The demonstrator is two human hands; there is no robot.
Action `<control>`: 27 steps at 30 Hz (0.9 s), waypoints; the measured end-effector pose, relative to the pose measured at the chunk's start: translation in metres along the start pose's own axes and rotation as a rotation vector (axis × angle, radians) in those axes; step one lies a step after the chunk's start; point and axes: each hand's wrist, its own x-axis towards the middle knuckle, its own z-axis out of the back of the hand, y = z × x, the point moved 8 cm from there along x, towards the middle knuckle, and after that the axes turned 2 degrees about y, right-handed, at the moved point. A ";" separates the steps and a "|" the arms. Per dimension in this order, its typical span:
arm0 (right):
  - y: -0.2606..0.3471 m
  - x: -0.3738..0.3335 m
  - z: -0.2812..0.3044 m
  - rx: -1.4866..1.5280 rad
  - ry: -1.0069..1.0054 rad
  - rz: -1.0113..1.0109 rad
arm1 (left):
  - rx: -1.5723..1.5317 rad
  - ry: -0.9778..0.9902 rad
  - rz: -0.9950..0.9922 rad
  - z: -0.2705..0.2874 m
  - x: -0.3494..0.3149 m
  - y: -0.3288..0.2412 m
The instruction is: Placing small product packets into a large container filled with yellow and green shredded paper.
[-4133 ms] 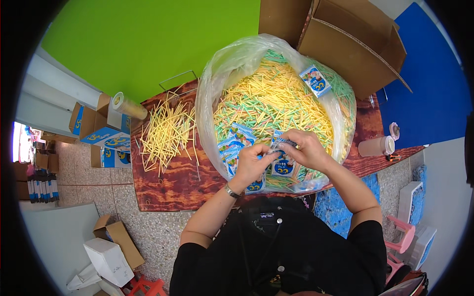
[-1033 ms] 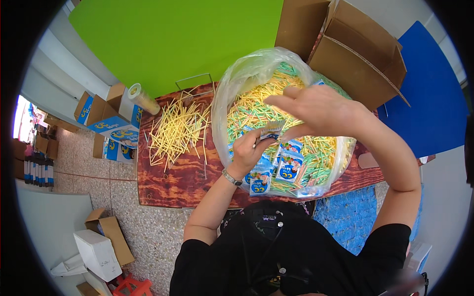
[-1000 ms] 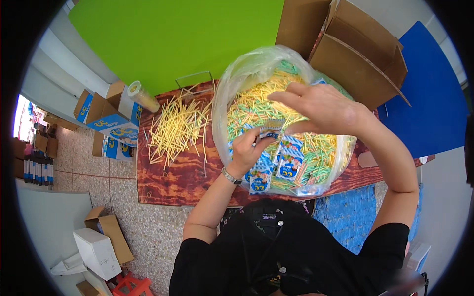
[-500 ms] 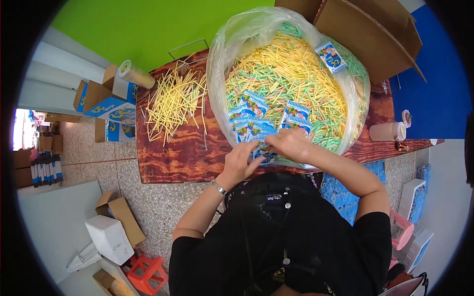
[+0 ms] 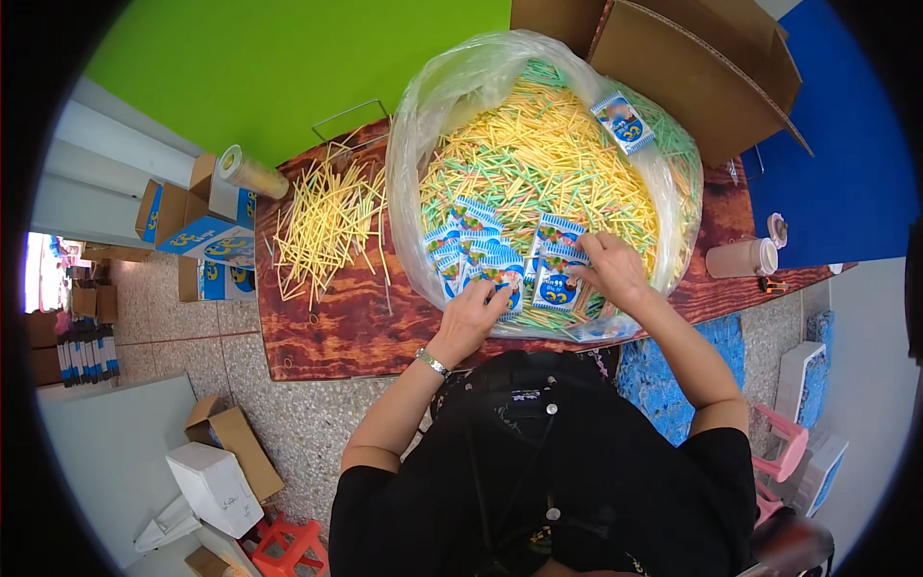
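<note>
A large clear plastic bag [image 5: 409,144] lies open on the table, full of thin straw-like sticks [image 5: 558,130] in yellow, green and pink. Small blue-and-white packets rest on the sticks along its near side. My left hand [image 5: 468,322] is closed at the lower edge of a packet [image 5: 502,264] in the left group. To the right, my right hand [image 5: 615,274] has thumb and fingertips on another packet [image 5: 556,286], which overlaps a packet [image 5: 558,231] behind it. One more packet [image 5: 623,123] lies on the bag's far right rim.
Loose yellow sticks [image 5: 327,226] lie on the wood-patterned table [image 5: 327,341] left of the bag. A clear jar [image 5: 252,173] and printed cartons [image 5: 207,226] are at the left. A big cardboard box [image 5: 692,82] stands behind; a lidded container [image 5: 740,258] sits at the right.
My hands, together over the packets before, are now apart. The right hand has moved right to the right-hand packets; the left stays by the left group. The whole view has shifted slightly.
</note>
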 end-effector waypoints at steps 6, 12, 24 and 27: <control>-0.015 -0.003 -0.010 0.246 -0.047 -0.016 | 0.052 0.079 0.001 -0.004 0.000 -0.001; 0.010 -0.006 0.028 -0.056 -0.090 0.103 | -0.038 0.017 -0.058 0.012 0.004 -0.008; 0.058 0.032 0.069 0.566 -0.135 0.166 | -0.890 -0.044 0.527 0.005 0.058 0.016; 0.055 0.040 0.064 0.597 -0.097 0.152 | -1.034 -0.021 0.636 0.010 0.062 0.018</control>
